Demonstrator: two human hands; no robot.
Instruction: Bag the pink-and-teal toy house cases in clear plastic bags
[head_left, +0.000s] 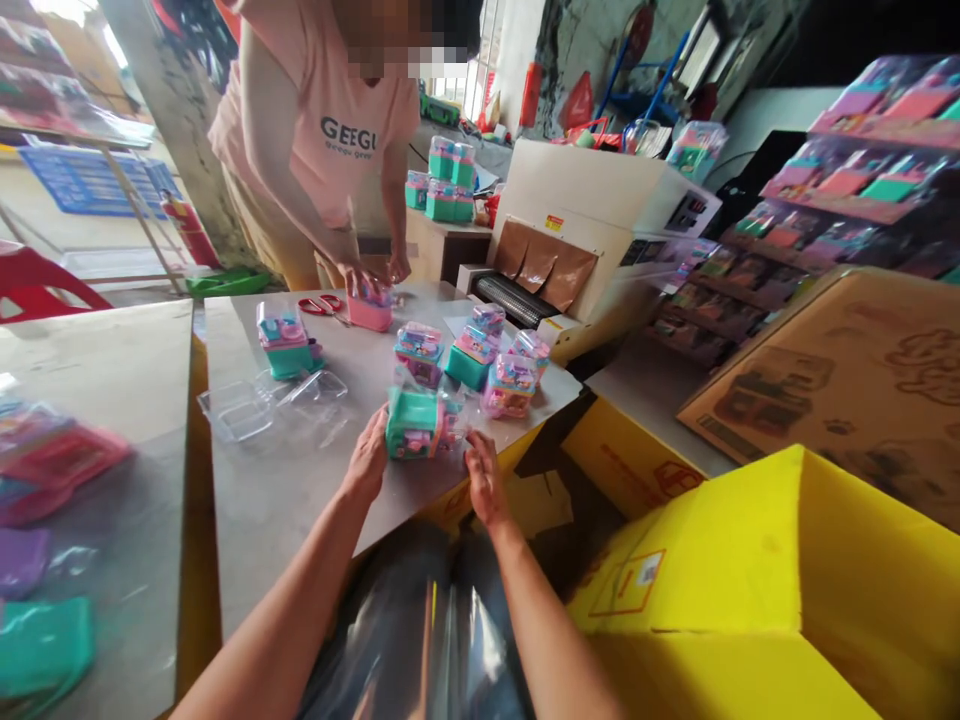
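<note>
A teal and pink toy box [417, 424] wrapped in clear film lies near the front edge of the grey table [300, 480]. My left hand [367, 460] grips its left side with fingers curled on the film. On the box's right side my right hand [484, 480] pinches the film. Several more wrapped toy boxes [480, 358] stand just beyond it. Across the table a person in a pink shirt holds a pink toy box [369, 310] with both hands.
Clear plastic trays [259, 405] and a teal toy [289, 345] lie on the table's left; red scissors [321, 305] are beside the person. A shrink-wrap machine [585, 240] stands at the back right. Yellow cartons [750, 580] fill the right foreground. Another table [112, 400] on the left holds more toys.
</note>
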